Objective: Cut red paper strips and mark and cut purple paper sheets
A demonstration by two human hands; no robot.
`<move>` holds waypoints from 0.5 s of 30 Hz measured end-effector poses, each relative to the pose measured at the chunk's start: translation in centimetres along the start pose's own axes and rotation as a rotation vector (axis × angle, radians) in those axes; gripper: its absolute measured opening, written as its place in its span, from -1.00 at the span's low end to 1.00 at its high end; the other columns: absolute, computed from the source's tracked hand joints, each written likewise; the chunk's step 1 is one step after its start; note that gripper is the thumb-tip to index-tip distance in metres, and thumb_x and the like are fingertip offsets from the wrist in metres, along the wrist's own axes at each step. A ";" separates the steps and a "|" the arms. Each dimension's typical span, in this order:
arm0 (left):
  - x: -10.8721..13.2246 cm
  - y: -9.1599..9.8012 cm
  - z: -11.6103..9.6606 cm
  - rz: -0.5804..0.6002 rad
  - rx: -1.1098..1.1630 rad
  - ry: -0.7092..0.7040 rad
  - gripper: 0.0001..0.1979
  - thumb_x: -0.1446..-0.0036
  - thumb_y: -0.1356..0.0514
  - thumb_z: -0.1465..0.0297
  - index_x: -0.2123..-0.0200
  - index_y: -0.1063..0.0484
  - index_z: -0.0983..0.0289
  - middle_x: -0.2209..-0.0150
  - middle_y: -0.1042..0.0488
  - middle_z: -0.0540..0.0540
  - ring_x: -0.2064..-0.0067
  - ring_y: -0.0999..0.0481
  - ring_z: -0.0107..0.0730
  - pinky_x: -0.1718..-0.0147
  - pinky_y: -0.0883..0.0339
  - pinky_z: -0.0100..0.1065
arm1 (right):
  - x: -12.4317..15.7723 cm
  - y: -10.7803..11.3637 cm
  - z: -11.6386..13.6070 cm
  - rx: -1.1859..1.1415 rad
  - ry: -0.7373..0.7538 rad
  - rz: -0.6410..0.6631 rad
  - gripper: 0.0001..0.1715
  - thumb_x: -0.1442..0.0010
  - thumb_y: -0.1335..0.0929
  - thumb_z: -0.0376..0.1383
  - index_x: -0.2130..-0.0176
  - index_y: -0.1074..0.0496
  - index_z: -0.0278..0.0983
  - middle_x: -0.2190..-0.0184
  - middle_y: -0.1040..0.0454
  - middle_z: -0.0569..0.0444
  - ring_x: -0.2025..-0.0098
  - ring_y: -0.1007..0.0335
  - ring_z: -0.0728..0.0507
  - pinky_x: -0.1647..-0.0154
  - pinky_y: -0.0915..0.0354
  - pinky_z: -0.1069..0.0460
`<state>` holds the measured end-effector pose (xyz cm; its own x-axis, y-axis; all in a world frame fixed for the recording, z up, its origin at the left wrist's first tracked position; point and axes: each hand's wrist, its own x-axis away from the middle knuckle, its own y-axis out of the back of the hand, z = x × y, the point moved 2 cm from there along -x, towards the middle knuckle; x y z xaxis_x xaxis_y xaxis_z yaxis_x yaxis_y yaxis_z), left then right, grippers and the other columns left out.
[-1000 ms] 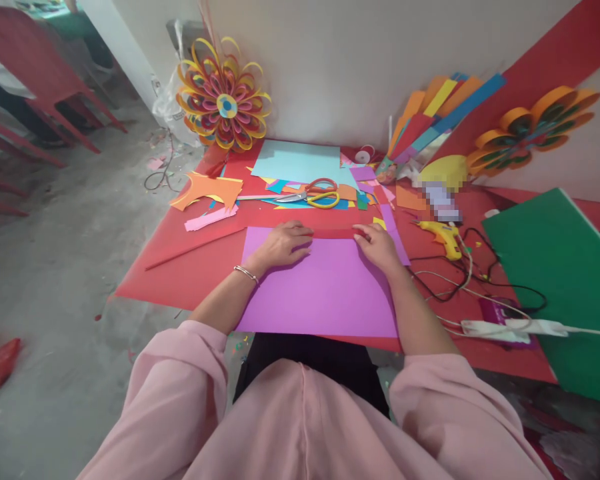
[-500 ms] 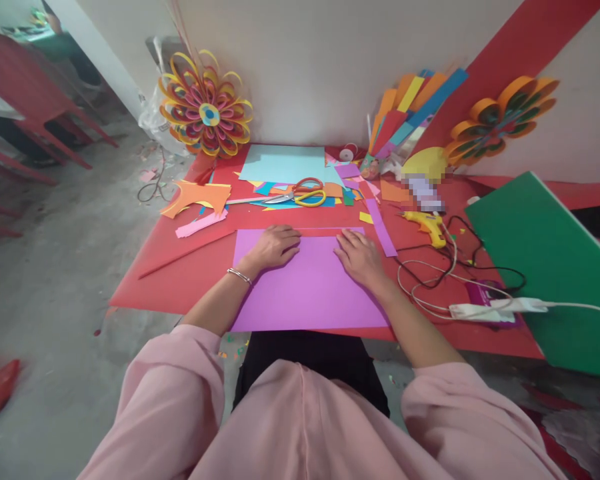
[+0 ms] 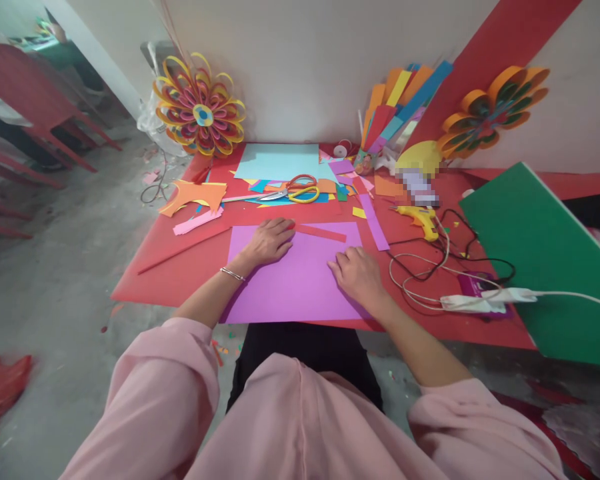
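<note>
A purple paper sheet (image 3: 300, 287) lies flat at the table's front edge. Across its upper part runs a thin red paper strip (image 3: 323, 233), slanting slightly down to the right. My left hand (image 3: 269, 241) rests flat on the sheet, fingers stretched over the strip's left end, which it hides. To the right, my right hand (image 3: 356, 272) lies on the sheet below the strip's right end. Its fingers are loosely bent and apart from the strip; nothing shows in them.
Scissors (image 3: 303, 193) lie on paper scraps behind the sheet. A yellow glue gun (image 3: 420, 221), tangled cables and a white power strip (image 3: 475, 302) are to the right, beside a green board (image 3: 540, 267). Paper flowers (image 3: 203, 115) lean at the wall. Another person sits far left.
My right hand has drawn back toward me and bent its fingers. The red strip's right end now sits lower, tilted across the purple sheet. My left hand stays pressed near its left end.
</note>
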<state>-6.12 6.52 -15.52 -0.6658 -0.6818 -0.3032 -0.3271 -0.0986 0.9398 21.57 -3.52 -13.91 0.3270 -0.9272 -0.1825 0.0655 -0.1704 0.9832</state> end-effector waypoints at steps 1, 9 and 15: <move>0.0 0.0 0.0 0.006 -0.004 0.002 -0.58 -0.45 -0.07 0.20 -0.17 -0.58 0.22 -0.35 -0.48 0.31 -0.35 -0.42 0.15 -0.24 -0.33 0.17 | 0.4 0.5 0.0 -0.010 -0.003 0.025 -0.47 -0.54 -0.25 -0.09 0.17 -0.65 -0.35 0.22 -0.56 -0.20 0.09 -0.44 -0.32 0.10 -0.29 -0.16; 0.1 0.1 0.0 0.024 -0.044 -0.011 -0.55 -0.49 0.01 0.20 -0.11 -0.60 0.27 -0.22 -0.56 0.34 -0.26 -0.49 0.12 -0.20 -0.36 0.11 | -5.5 -0.7 -0.7 -0.221 0.168 0.150 -0.16 -0.53 -0.22 0.01 -0.52 -0.18 -0.46 -0.53 -0.20 -0.26 -0.56 -0.07 -0.38 -0.56 -0.03 -0.25; 0.4 0.0 0.2 -0.013 -0.024 0.035 -0.59 -0.45 -0.07 0.15 -0.04 -0.62 0.24 -0.19 -0.58 0.32 -0.20 -0.52 0.11 -0.16 -0.39 0.11 | 0.3 -1.1 2.1 -0.131 -0.072 0.200 -0.03 -0.50 -0.22 0.09 -0.46 -0.22 -0.66 -0.51 -0.12 -0.53 -0.55 -0.06 -0.56 -0.48 -0.13 -0.37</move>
<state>-6.50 6.37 -15.68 -0.6375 -0.7053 -0.3101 -0.3188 -0.1250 0.9396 19.65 -4.34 -15.09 0.2777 -0.9604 0.0216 0.1296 0.0597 0.9898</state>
